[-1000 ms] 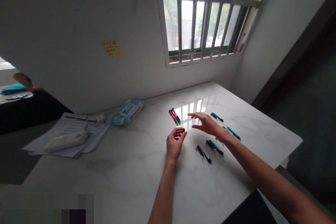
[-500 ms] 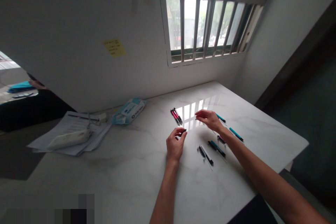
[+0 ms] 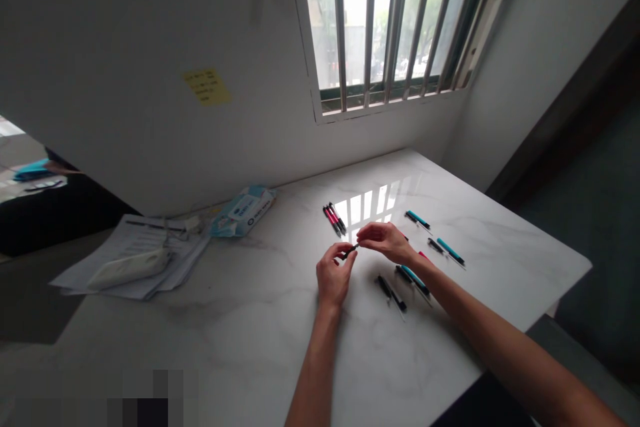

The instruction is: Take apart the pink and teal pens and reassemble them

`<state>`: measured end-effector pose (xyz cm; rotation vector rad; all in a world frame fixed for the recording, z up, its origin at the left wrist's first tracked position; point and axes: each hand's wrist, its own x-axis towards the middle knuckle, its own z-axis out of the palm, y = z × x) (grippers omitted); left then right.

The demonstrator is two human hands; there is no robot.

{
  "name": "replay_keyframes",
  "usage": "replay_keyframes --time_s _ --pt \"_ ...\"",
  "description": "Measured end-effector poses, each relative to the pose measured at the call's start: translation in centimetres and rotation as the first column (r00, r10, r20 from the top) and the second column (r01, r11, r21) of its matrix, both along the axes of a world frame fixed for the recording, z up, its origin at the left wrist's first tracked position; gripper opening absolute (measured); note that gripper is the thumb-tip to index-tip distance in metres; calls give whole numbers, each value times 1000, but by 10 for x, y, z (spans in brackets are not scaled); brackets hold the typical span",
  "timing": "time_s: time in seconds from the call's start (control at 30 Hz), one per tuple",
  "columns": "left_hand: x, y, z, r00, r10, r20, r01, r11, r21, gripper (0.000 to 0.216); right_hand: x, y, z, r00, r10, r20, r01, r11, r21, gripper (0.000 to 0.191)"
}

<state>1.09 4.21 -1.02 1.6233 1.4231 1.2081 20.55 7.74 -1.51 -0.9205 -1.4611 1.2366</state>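
Note:
My left hand (image 3: 334, 277) is closed, pinching a short black pen barrel part (image 3: 350, 251) between thumb and fingertips. Against that part's upper right end, my right hand (image 3: 385, 241) pinches a small pale piece, too small to name and mostly hidden by the fingers. Just right of my hands lie dismantled pens: black pen parts (image 3: 385, 287) with a thin refill, and teal pen parts (image 3: 415, 279) beside my right forearm. Farther right are another teal barrel (image 3: 451, 251) and a teal pen piece (image 3: 417, 219). Some red parts are partly covered by my right hand and arm.
Red and black pens (image 3: 334, 219) lie side by side beyond my left hand. A wet wipes pack (image 3: 243, 211) rests near the wall, left of them. Papers (image 3: 135, 247) carry a white device (image 3: 129, 268). A barred window (image 3: 385, 33) is above the marble-patterned table (image 3: 240, 347).
My right hand has moved left and closer, bringing its small piece to the black barrel part in my left hand. The left hand stays nearly still. More teal parts show on the right.

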Motion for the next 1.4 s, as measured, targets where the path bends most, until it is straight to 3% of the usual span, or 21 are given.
replay_keyframes --time_s 0.3,0.53,0.73,0.87,1.07,1.23,1.4 --pt "0 0 -2 1000 -15 -13 15 1000 26 13 -1 -3 0 999 13 43 -14 1000 25 31" --pt "1 -1 0 997 -27 -71 31 998 57 11 0 -7 4 979 -41 197 16 992 124 30" --pt "1 -3 3 997 -27 -66 30 999 45 13 6 -9 14 944 26 329 -81 984 156 29" --pt "1 -3 3 996 -53 -72 57 997 56 10 10 -8 16 893 -24 450 -60 983 172 33" --pt "2 -3 2 997 -57 -54 59 997 53 11 14 -8 15 900 25 434 -105 981 162 34" --pt "2 -3 3 997 -55 -46 58 997 57 11 14 -8 16 853 10 521 -106 982 155 35" --pt "2 -4 4 997 -65 -51 68 996 49 9 14 -10 21 870 17 493 -98 985 139 25"
